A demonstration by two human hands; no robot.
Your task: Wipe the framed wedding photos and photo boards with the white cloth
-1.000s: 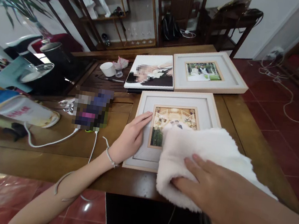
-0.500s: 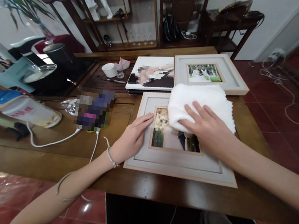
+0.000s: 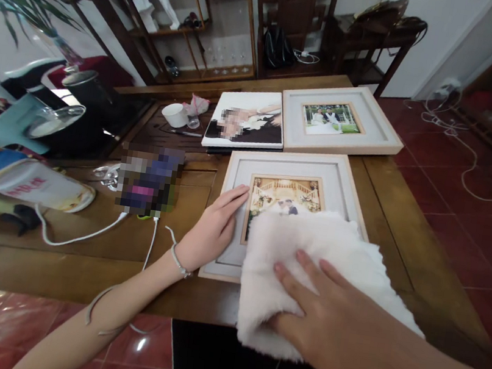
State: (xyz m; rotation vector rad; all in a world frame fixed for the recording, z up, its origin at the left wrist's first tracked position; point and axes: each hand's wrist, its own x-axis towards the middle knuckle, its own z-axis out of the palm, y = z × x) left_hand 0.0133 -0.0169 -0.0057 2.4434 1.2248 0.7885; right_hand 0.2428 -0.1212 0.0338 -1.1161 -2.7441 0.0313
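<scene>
So I've got the head camera up on my side, and the picture frame [image 3: 334,182] is lying flat on the wooden table [image 3: 155,294], close to the front edge. The left hand [image 3: 208,234] rests on the left side of it, fingers straight and close together, tips right by the inner border of the photo [image 3: 278,198]. There's a thin bracelet [image 3: 179,264] on that wrist. The right hand [image 3: 323,313] is on a fluffy white cloth [image 3: 280,263], fingers spread over the top and the thumb partly hidden in the fold, so I honestly can't tell if it's pinching the fabric or just pushing down. The cloth covers the frame's lower right part and some of the photo, and from my angle it reaches past the table's front edge. Just behind are a second frame [image 3: 291,114] with a garden shot in it and, to its left, a white-edged photo panel [image 3: 263,131], basically side by side. Left of the panel I've got a white cup [image 3: 175,115] next to a tiny clear glass [image 3: 194,121]. Further left, a white cable [image 3: 75,242] runs from a pixelated object [image 3: 149,182] toward a big tub [image 3: 49,186].
</scene>
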